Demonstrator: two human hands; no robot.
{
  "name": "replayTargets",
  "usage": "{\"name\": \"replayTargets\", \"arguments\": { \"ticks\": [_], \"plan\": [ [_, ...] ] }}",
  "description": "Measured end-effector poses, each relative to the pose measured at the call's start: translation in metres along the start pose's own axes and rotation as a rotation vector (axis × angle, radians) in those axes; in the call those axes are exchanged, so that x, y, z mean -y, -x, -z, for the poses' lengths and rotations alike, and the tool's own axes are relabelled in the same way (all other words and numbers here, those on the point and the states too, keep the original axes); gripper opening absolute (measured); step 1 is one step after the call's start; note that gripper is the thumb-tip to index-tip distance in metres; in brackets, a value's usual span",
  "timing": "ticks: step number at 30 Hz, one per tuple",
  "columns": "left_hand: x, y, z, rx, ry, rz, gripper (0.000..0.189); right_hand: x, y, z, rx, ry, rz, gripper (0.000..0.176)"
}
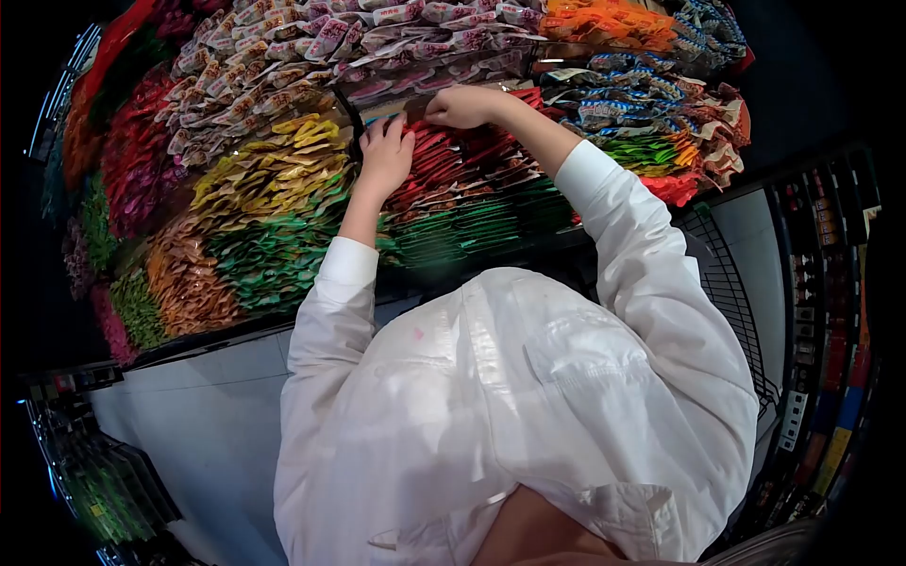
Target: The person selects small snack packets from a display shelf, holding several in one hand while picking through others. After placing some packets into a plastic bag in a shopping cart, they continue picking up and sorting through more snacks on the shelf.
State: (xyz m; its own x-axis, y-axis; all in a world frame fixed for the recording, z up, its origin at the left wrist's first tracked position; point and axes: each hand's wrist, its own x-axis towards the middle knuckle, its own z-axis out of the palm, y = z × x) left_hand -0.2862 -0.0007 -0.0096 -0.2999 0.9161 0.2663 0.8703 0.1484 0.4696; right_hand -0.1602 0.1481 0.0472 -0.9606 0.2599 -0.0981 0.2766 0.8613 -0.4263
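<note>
Rows of small red snack packets (439,168) stand packed together in the middle of a display. My left hand (385,158) rests at the left end of this row, its fingers spread over the packet tops beside a dark divider (349,111). At the back edge of the same row is my right hand (462,107), bent at the wrist with its fingers curled downward. Whatever those fingertips hold or touch is hidden from me. Green packets (458,236) line the front, nearer my body, and yellow packets (274,170) lie left of my left hand.
Purple-and-white packets (453,40) fill the back, with orange packets (609,23) and blue-striped packets (618,108) to the right. A black wire basket or cart (731,283) is by my right side. Stocked shelves (821,283) rise beyond it. Pale floor (208,406) shows at left.
</note>
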Motion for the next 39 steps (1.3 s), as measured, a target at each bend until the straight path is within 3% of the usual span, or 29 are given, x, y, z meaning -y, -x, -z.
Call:
{"name": "replayTargets", "arguments": {
  "ticks": [2, 5, 9, 11, 22, 24, 28, 35, 39],
  "plan": [
    [-0.006, -0.001, 0.000, -0.007, 0.023, 0.054, 0.042, 0.018, 0.001, -0.001, 0.059, 0.090, -0.035, 0.040],
    [-0.008, -0.003, 0.001, 0.000, 0.013, 0.092, 0.040, 0.015, -0.005, -0.014, 0.009, 0.081, -0.077, 0.041],
    [-0.018, 0.002, 0.003, -0.310, 0.661, 0.551, 0.032, 0.015, 0.016, -0.028, -0.199, 0.036, -0.021, 0.043],
    [-0.009, 0.002, -0.011, -0.377, 0.895, 0.563, 0.030, 0.019, 0.025, -0.031, -0.242, 0.203, -0.017, 0.051],
    [-0.024, -0.005, -0.032, -0.381, 0.793, 0.532, 0.022, 0.010, 0.036, -0.043, -0.320, 0.278, -0.038, 0.057],
    [-0.003, -0.011, -0.039, -0.333, 1.061, 0.536, 0.023, 0.010, 0.039, -0.048, -0.394, 0.313, -0.018, 0.070],
    [-0.052, 0.011, 0.027, -0.236, 1.264, 0.668, 0.030, 0.009, 0.043, -0.051, -0.441, 0.400, 0.075, 0.085],
    [-0.043, 0.026, 0.015, -0.191, 1.335, 0.735, 0.033, 0.022, 0.040, -0.050, -0.345, 0.410, 0.013, 0.081],
    [-0.056, 0.025, 0.030, -0.312, 1.338, 0.901, 0.037, 0.015, 0.040, -0.055, -0.431, 0.416, 0.063, 0.078]
  ]
}}
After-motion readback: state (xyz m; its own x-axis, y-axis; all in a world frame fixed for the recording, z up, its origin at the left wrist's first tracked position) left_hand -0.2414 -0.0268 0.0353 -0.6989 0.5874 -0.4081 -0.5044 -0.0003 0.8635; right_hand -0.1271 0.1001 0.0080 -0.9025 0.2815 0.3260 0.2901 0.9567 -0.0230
